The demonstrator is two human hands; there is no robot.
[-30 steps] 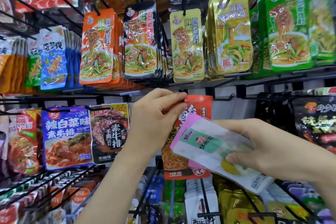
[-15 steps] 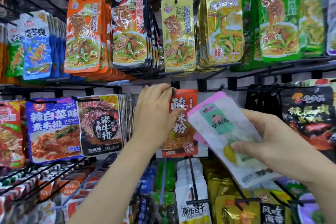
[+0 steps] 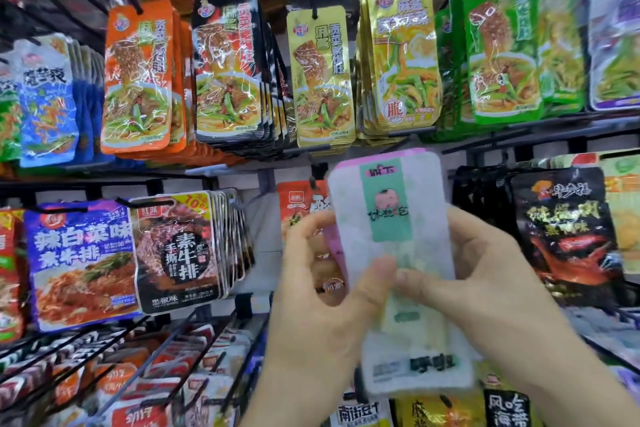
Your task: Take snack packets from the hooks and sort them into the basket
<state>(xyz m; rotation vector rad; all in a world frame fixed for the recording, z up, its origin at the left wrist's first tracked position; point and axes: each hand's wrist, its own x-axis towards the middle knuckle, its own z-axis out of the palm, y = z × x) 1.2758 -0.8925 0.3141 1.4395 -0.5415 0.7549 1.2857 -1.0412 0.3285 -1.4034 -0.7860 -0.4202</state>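
Note:
Both hands hold a small stack of snack packets upright in front of the rack. The front one is a white packet [image 3: 391, 218] with a green label; a pink packet [image 3: 334, 246] peeks out behind it. My left hand [image 3: 322, 315] grips the stack's left edge, thumb on the front. My right hand [image 3: 485, 288] grips the right edge, thumb pressed near the middle. Behind the stack an orange-red packet [image 3: 298, 204] hangs on its hook, mostly hidden. No basket is in view.
Black wire hooks carry rows of packets: orange [image 3: 138, 76], black [image 3: 225, 66], yellow [image 3: 322, 76] and green [image 3: 498, 48] above, blue [image 3: 79, 263] and black [image 3: 176, 250] at left, black [image 3: 568, 236] at right. Lower hooks [image 3: 194, 340] jut toward me.
My left hand left the orange-red packet on its hook and came to the white and pink stack. The stack turned upright and now sits between both hands.

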